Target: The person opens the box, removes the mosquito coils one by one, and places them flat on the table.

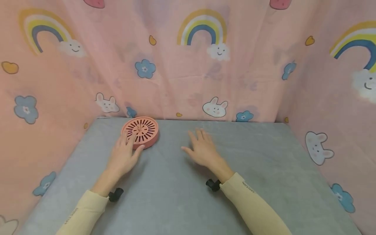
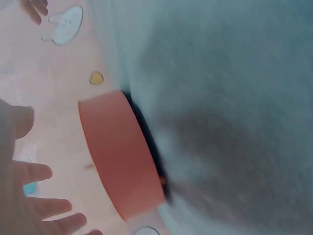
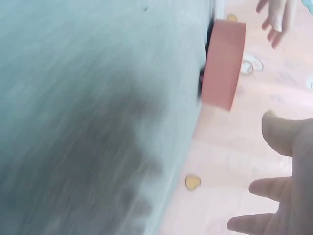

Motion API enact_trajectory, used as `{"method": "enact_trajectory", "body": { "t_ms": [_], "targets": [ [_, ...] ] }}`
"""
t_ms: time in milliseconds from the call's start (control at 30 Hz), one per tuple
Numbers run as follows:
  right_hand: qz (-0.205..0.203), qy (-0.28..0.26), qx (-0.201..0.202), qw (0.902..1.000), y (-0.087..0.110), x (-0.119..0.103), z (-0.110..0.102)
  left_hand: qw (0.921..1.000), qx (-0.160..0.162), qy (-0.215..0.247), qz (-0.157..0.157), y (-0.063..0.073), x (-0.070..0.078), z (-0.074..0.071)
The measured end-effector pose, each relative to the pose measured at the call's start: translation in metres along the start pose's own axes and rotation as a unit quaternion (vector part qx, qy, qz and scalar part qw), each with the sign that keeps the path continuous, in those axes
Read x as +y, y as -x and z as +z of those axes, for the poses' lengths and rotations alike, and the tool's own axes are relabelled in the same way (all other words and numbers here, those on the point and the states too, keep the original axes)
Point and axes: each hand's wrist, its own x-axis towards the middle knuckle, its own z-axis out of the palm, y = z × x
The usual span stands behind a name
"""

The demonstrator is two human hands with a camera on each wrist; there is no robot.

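Both spread, left hand (image 1: pixel 121 157) and right hand (image 1: pixel 204 150) hover over one table (image 1: pixel 173 189) bearing one slotted pink case (image 1: pixel 151 139).

**Blue-grey surface (image 1: pixel 176 195), round pink box (image 1: pixel 144 131)**

Surface flat, cloth-like, faintly mottled; far edge straight. Box stands near the far left corner, close to that edge, slotted top facing up, plain curved side, dark strip beneath its lower rim. Soft shadows (image 2: pixel 210 142) lie across the surface.

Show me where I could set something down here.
The widest bare patch of the grey surface lies right of the right hand; another lies between it and the left hand. Far left is crowded: the round pink box sits there, that hand close by.
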Motion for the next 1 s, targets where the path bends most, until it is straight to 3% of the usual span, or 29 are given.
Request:
{"method": "enact_trajectory", "body": {
  "t_ms": [133,467,833,1000],
  "targets": [
    [-0.005,-0.024,-0.003,0.9997,-0.014,-0.013,0.006,0.9995,0.02,0.021,-0.014,-0.003,-0.01,-0.001],
    [-0.004,-0.086,0.014,0.9962,-0.051,-0.041,0.017,0.9923,0.01,0.097,-0.077,-0.022,-0.033,-0.004],
    [0.032,-0.207,0.002,0.9777,-0.087,-0.07,0.036,0.9733,0.005,0.185,-0.136,-0.043,-0.053,0.003],
    [0.033,-0.246,0.011,0.9686,-0.097,-0.08,0.044,0.9599,0.008,0.239,-0.146,-0.053,-0.058,0.009]
  ]
}}
